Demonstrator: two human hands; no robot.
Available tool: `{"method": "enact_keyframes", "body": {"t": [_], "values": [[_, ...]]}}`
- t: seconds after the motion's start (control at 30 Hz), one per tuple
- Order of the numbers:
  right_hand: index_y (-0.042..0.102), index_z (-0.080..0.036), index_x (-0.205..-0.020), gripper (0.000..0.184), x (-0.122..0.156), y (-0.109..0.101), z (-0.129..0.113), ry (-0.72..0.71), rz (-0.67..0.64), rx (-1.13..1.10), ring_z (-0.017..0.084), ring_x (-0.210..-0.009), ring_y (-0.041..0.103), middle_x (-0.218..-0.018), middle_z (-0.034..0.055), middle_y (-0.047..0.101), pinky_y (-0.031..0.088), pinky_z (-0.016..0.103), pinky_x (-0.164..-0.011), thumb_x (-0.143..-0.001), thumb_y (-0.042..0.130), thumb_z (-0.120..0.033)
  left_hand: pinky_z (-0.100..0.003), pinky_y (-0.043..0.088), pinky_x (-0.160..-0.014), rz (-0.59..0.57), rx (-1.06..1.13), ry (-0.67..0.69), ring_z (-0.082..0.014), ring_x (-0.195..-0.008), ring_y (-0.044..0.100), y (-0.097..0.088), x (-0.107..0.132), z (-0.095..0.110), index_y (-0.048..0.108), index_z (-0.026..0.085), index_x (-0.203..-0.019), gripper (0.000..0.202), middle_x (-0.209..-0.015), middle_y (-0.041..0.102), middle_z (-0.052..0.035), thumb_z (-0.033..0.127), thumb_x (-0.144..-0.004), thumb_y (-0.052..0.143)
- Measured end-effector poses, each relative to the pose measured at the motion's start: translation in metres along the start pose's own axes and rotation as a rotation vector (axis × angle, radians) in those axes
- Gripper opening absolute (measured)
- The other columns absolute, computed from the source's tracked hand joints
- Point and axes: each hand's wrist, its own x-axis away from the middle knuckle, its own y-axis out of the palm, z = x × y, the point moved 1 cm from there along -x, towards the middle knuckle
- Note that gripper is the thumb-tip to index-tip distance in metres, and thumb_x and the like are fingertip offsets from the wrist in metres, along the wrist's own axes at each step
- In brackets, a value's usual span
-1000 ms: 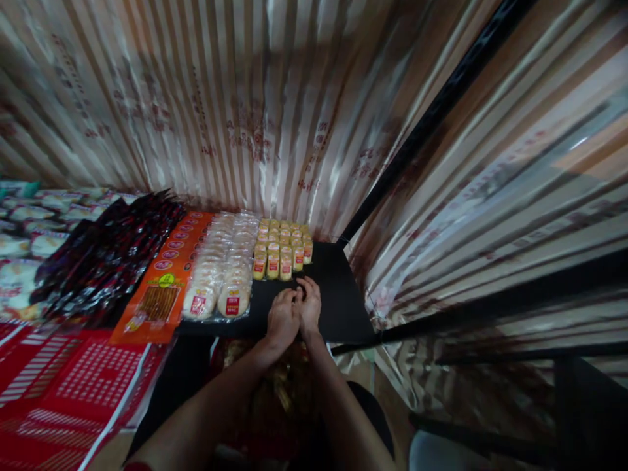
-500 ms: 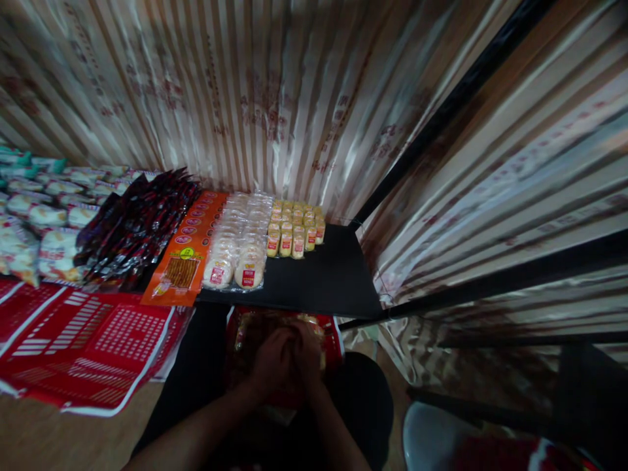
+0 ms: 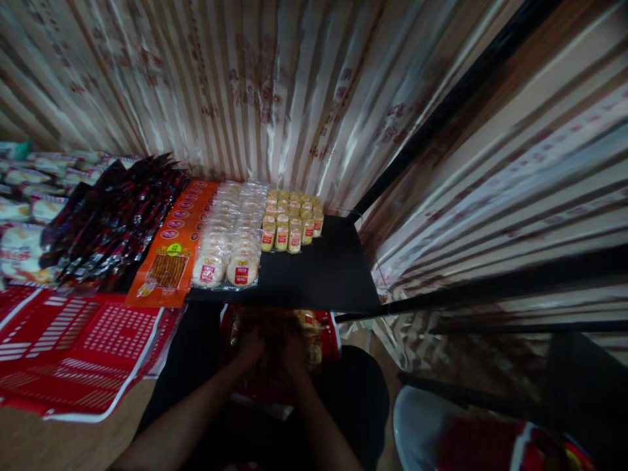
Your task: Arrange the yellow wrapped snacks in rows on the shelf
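Note:
Both of my hands reach down into a red bag (image 3: 328,330) of small yellow packets below the front edge of a black board (image 3: 318,275). My left hand (image 3: 248,345) and my right hand (image 3: 293,345) are dark and smeared; their fingers do not show clearly. On the board lie rows of small yellow packets (image 3: 291,222) at the back, with round white cakes in clear wrap (image 3: 228,245) to their left.
Left of the cakes lie orange snack packs (image 3: 171,258), a heap of dark red packets (image 3: 112,222) and white bags (image 3: 24,222). Red printed sheets (image 3: 83,340) cover the floor at left. Striped curtains hang behind and right. A white stool (image 3: 422,425) stands lower right.
My hands left the board's front edge near the yellow packets and dropped into the red bag below. The view tilted downward.

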Motion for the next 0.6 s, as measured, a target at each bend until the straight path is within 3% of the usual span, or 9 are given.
{"method": "enact_keyframes", "body": {"t": [0.27,0.37,0.47,0.6], "values": [[0.062,-0.018,-0.109,0.039,-0.004,0.004,0.004,0.028,0.053,-0.083,0.024,-0.099,0.057,-0.107,0.0145,0.063,0.041,0.034,-0.083,-0.076,0.043,-0.013,-0.024,0.041,-0.089,-0.040,-0.031,0.000,-0.0160,-0.103,0.058,0.014,-0.010,0.010,0.059,0.014,-0.106,0.033,-0.110,0.063,-0.0098,0.012,-0.083,0.034],[0.061,-0.019,-0.109,0.040,-0.006,0.007,0.005,0.067,0.055,-0.132,0.022,-0.096,0.058,-0.105,0.0132,0.063,0.041,0.033,-0.082,-0.075,0.042,-0.011,-0.028,0.037,-0.095,0.033,-0.075,0.047,-0.0178,-0.110,0.053,0.013,-0.010,0.019,0.054,0.014,-0.115,0.036,-0.119,0.057,-0.0114,0.015,-0.084,0.034],[0.062,-0.017,-0.106,0.039,-0.008,0.008,0.006,0.094,0.161,-0.229,0.024,-0.101,0.055,-0.105,0.0142,0.063,0.038,0.037,-0.090,-0.074,0.041,-0.012,-0.029,0.035,-0.098,0.105,-0.133,0.121,-0.0182,-0.114,0.049,0.013,-0.012,0.033,0.051,0.014,-0.118,0.039,-0.126,0.051,-0.0121,0.014,-0.084,0.033],[0.055,-0.013,-0.117,0.045,-0.014,0.009,0.008,0.105,0.305,-0.545,0.022,-0.108,0.054,-0.112,0.0144,0.061,0.039,0.038,-0.093,-0.076,0.038,-0.018,-0.029,0.033,-0.101,-0.002,-0.154,0.182,-0.0172,-0.117,0.047,0.020,-0.023,0.049,0.049,0.013,-0.121,0.042,-0.127,0.051,-0.0114,0.012,-0.085,0.028]]}}
